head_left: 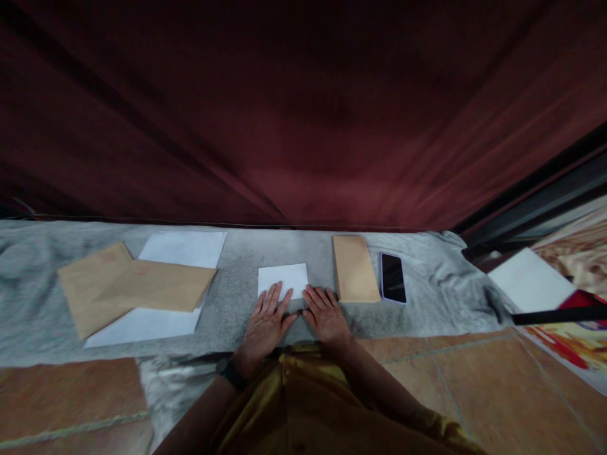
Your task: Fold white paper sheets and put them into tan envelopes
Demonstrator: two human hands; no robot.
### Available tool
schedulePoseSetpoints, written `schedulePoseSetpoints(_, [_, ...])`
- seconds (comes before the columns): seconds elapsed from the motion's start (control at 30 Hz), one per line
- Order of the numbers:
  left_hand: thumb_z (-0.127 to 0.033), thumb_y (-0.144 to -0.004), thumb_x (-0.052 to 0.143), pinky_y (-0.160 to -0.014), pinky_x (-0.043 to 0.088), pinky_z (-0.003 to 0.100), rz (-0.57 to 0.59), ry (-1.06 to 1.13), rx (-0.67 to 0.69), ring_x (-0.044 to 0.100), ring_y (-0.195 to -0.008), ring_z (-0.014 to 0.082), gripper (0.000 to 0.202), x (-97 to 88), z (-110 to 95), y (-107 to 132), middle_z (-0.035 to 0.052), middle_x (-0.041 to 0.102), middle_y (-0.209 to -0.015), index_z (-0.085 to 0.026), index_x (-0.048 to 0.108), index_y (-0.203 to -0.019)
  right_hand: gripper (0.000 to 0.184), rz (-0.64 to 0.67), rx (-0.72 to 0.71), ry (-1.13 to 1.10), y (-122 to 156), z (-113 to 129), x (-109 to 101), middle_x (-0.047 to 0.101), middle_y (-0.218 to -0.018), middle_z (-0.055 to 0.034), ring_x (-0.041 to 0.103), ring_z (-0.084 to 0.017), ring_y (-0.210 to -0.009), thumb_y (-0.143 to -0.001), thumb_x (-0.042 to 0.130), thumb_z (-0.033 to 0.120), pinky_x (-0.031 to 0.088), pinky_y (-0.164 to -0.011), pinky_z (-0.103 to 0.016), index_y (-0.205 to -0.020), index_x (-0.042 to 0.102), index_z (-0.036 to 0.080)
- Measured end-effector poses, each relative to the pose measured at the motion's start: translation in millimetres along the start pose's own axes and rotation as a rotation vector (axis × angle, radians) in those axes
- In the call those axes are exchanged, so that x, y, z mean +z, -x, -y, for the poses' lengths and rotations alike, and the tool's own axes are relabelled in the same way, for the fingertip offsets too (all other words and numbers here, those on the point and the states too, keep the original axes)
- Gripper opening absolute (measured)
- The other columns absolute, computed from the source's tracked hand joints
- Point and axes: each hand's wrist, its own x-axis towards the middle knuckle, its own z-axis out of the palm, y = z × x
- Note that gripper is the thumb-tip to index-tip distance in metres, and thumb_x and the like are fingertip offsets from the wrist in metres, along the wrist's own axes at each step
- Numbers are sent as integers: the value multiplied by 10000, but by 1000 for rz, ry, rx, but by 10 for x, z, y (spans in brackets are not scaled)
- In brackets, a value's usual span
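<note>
A folded-looking white sheet of paper (283, 275) lies flat on the grey cloth in front of me. My left hand (265, 322) rests palm down with fingers stretched over its near left part. Beside it, my right hand (325, 313) lies flat too, its fingertips at the paper's lower right corner. The thumbs nearly meet just below the near edge. Close to my right hand is a stack of brown envelopes (355, 268). A dark-screened phone (393, 278) with a pale purple edge lies right of the stack.
At the left, brown envelopes (161, 284) overlap larger white sheets (190, 248). The grey cloth (237, 303) ends at a dark red curtain (303, 126) behind. Tiled floor (474, 379) shows in front. A white board-like object (532, 281) sits at the far right.
</note>
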Motion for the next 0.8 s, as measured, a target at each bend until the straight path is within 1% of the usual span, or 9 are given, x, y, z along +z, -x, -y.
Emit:
schedulePoseSetpoints(0.07, [-517, -1011, 428, -1219, 323, 489, -13, 5, -19, 322, -1520, 298, 641, 14, 48, 56, 158, 334, -1640, -182, 402, -1556, 489, 7, -1, -6, 20, 0, -27, 475, -1567, -88, 410, -264, -1455, -1060, 442, 344, 261, -1233, -518, -1521, 462, 183])
schedulePoseSetpoints(0.17, [-536, -1010, 414, -1207, 345, 491, -21, 0, -33, 340, -1511, 302, 664, 38, 145, 153, 167, 352, -1632, -163, 391, -1559, 484, 5, -1, -17, 32, 2, -46, 479, -1564, -85, 419, -267, -1449, -1059, 440, 338, 268, -1229, -525, -1517, 468, 185])
schedulePoseSetpoints(0.23, [-534, -1006, 430, -1200, 354, 499, -23, 0, -9, 340, -1510, 313, 652, 44, 205, 205, 169, 339, -1637, -184, 404, -1555, 475, 3, -5, -25, 30, 1, -50, 484, -1561, -81, 425, -266, -1445, -1058, 440, 334, 274, -1227, -523, -1510, 479, 191])
schedulePoseSetpoints(0.33, [-515, -993, 481, -1190, 366, 517, -30, 2, 40, 331, -1511, 334, 611, 29, 252, 241, 149, 291, -1660, -261, 428, -1546, 457, 2, -6, -29, 24, -2, -54, 507, -1544, -81, 437, -264, -1439, -1055, 451, 333, 285, -1223, -518, -1488, 511, 200])
schedulePoseSetpoints(0.4, [-500, -985, 507, -1183, 374, 528, -39, 2, 55, 328, -1510, 344, 606, 14, 252, 241, 142, 270, -1668, -287, 424, -1547, 449, -3, -5, -24, 19, -1, -58, 523, -1531, -89, 446, -266, -1434, -1048, 470, 336, 297, -1217, -518, -1472, 531, 205])
schedulePoseSetpoints(0.5, [-477, -981, 521, -1177, 383, 530, -54, 0, 50, 326, -1510, 347, 622, 3, 231, 232, 151, 267, -1667, -276, 404, -1558, 445, -15, -8, -19, 12, 6, -67, 536, -1518, -100, 463, -267, -1423, -1037, 493, 328, 313, -1209, -522, -1464, 542, 211])
schedulePoseSetpoints(0.63, [-471, -977, 531, -1176, 382, 536, -68, 2, 42, 329, -1507, 351, 633, 7, 210, 231, 156, 262, -1665, -268, 399, -1561, 446, -21, -9, -23, 5, 13, -76, 534, -1521, -92, 479, -264, -1411, -1037, 487, 310, 320, -1207, -523, -1469, 533, 210])
schedulePoseSetpoints(0.8, [-461, -983, 524, -1195, 352, 532, -68, 19, 30, 313, -1514, 349, 604, 3, 196, 228, 138, 218, -1680, -282, 419, -1550, 454, -28, -16, -14, 5, 8, -66, 521, -1532, -86, 471, -264, -1416, -1038, 479, 302, 306, -1217, -523, -1480, 521, 206])
